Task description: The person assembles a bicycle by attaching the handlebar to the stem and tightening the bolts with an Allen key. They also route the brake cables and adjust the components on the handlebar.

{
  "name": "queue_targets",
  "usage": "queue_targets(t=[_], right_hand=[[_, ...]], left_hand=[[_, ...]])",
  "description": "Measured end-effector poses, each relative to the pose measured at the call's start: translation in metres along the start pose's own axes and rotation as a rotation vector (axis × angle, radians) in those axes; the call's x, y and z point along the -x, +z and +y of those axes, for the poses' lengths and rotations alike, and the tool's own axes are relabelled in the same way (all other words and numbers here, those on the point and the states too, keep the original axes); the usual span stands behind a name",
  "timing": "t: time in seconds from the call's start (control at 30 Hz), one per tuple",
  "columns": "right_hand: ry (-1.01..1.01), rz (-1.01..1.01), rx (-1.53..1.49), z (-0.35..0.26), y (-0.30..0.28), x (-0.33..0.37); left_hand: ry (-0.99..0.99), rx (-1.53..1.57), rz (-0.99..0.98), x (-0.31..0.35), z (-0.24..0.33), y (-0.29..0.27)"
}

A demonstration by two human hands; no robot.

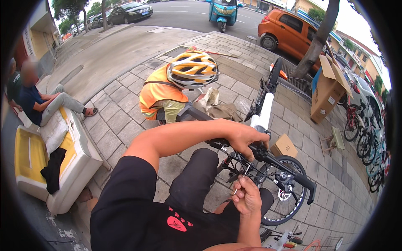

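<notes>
My left hand (246, 138) reaches across and is closed over the middle of a black bicycle handlebar (278, 162). Lower down, my right hand (246, 195) is pinched round a thin, light-coloured rod (235, 192); its kind is too small to make out. That hand is just below the cables (239, 161) in front of the handlebar. The bicycle has a white frame (263, 113) and a spoked front wheel (289, 209) with a disc brake rotor (285, 193). My knees are on either side of the front end.
A person in an orange vest and yellow-white helmet (192, 69) crouches ahead. A small carton (284, 146) and a tall cardboard box (328, 90) stand to the right, near parked bicycles (364, 142). At left is a worn yellow-white seat (71, 184) beside seated people. Tools (291, 243) lie low right.
</notes>
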State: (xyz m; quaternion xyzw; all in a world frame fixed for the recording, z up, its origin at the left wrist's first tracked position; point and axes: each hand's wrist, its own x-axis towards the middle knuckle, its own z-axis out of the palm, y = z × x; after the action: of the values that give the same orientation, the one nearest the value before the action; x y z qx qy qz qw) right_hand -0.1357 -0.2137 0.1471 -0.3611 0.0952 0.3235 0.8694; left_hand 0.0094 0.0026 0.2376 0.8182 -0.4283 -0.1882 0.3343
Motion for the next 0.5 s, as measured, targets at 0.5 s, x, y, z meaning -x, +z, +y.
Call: queue_targets(t=[0.5], right_hand=[[-0.006, -0.055, -0.095, 0.0050, -0.0044, -0.0063]], left_hand=[[0.017, -0.016, 0.028, 0.0036, -0.0005, 0.0046]])
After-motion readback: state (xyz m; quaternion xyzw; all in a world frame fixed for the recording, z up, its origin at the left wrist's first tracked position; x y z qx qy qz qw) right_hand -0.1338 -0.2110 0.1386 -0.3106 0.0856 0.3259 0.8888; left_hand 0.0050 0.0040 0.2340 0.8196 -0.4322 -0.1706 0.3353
